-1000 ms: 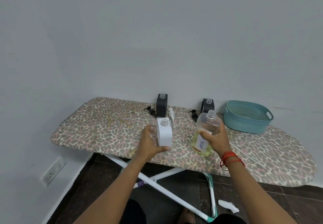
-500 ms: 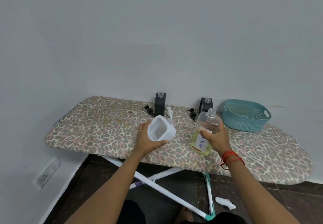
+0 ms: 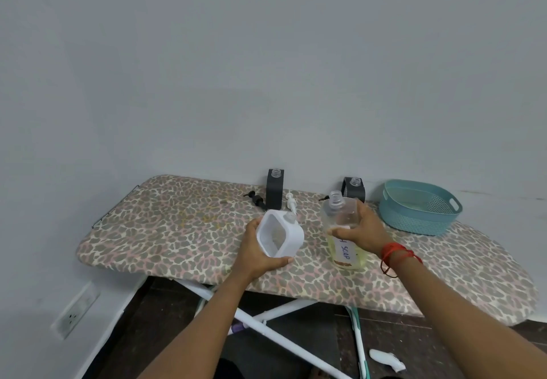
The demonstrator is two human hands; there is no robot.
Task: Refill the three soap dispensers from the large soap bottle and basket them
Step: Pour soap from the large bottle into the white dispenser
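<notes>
Left hand (image 3: 258,250) closed around white dispenser (image 3: 279,235), held tilted above the ironing board (image 3: 165,230), base turned toward the camera, open neck pointing away. Thumb under the lower edge, fingers behind the body.

Right hand (image 3: 361,229) gripping soap bottle (image 3: 343,227) around its middle. Bottle upright or nearly so, uncapped, yellow liquid in the lower part, clear above. White label with handwritten "SOAP" showing below the thumb. Whether its base touches the board cannot be told. Red bands (image 3: 395,252) on the right wrist.

Two black dispensers at the board's far edge by the wall, both uncapped: one (image 3: 274,189) behind the white dispenser, the other (image 3: 353,190) partly hidden behind the soap bottle. Black pump (image 3: 255,198) lying on the board just left of the first black dispenser; white pump (image 3: 291,202) lying just to its right. A dark tip of another pump (image 3: 323,198) showing left of the soap bottle neck.

Teal basket (image 3: 414,220) standing on the board to the right, near the second black dispenser; contents not clear, apart from a pale patch on its floor.

White object (image 3: 386,358) on the dark floor under the board, beside the legs. Wall outlet (image 3: 75,315) low at the left.
</notes>
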